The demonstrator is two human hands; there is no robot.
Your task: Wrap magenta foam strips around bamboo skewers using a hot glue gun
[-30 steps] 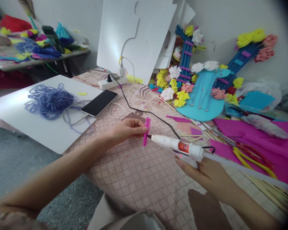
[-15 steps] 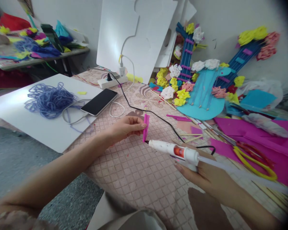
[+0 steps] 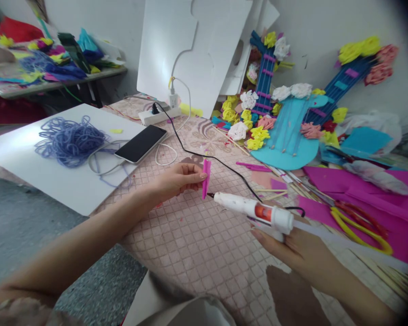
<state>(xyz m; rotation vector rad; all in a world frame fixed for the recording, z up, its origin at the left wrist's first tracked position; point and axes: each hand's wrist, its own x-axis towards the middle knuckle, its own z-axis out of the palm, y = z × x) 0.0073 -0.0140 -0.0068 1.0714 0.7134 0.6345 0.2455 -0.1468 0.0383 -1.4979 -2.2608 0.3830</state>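
Between thumb and fingers, my left hand pinches a small magenta strip of paper or foam, held upright above the patterned tablecloth. My right hand is wrapped round a white hot glue gun with an orange part in its body. Its dark nozzle points left, a small gap from the strip's lower end. A long clear glue stick sticks out of the gun's back. Part of the gun's handle is hidden by my right hand.
Left stands a white board with tangled blue yarn and a phone. A black cable crosses the table. Right lie yellow-and-red scissors, magenta sheets and sticks. Behind lean flower-trimmed turquoise guitar shapes.
The glue gun has moved a little right, its nozzle drawing away from the strip's lower end. My left hand with the strip has risen very slightly.
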